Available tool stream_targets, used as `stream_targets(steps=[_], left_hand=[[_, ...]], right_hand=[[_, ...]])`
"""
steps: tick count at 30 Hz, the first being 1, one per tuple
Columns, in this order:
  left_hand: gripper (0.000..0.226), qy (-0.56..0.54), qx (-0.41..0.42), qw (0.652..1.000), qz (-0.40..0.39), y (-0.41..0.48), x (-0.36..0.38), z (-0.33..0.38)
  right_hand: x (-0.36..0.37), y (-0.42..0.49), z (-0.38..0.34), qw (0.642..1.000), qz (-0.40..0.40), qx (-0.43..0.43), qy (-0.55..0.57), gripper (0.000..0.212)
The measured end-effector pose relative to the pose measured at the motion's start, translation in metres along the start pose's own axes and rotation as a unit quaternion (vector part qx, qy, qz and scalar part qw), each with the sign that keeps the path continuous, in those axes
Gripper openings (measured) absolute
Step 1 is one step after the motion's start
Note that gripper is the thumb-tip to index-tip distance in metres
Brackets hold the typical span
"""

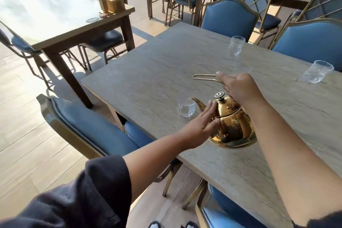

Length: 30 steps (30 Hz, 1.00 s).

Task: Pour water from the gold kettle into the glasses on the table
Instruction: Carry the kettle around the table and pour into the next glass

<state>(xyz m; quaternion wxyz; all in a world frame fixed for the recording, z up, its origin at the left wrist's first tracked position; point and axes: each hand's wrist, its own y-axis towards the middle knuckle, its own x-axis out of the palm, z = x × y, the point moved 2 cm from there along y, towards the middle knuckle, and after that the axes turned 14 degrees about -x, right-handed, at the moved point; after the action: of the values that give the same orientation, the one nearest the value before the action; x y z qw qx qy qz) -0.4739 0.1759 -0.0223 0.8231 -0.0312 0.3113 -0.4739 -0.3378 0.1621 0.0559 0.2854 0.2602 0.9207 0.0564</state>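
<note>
The gold kettle point(234, 127) is near the table's point(157, 72) front edge, tilted so its spout reaches the rim of a clear glass point(186, 107). My right hand point(240, 89) grips the kettle's thin wire handle from above. My left hand point(201, 126) lies flat, fingers straight, against the kettle's lid and left side. A second glass point(236, 45) is at the far edge and a third glass point(317, 71) at the right edge. A faint fourth glass point(242, 66) shows just beyond my right hand, partly hidden.
Blue padded chairs with gold frames surround the table: one point(88, 127) at the left near my arm, two at the far side point(228, 16). Another table point(55, 22) with a wooden tissue box stands at left. More tables and chairs fill the back.
</note>
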Motion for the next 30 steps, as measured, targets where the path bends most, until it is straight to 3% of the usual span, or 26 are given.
stream_targets(steps=[4,30], left_hand=[[0.061,-0.006,-0.002,1.000,0.002,0.0003,0.0002,-0.0002],[0.063,-0.037,-0.006,0.999,0.005,-0.0009,-0.0006,0.0009]], right_hand=[[0.0020,0.0040,-0.0003,1.000,-0.015,-0.010,-0.008,0.062],[0.0066,0.0088,-0.0095,0.997,-0.042,-0.037,-0.056,0.054]])
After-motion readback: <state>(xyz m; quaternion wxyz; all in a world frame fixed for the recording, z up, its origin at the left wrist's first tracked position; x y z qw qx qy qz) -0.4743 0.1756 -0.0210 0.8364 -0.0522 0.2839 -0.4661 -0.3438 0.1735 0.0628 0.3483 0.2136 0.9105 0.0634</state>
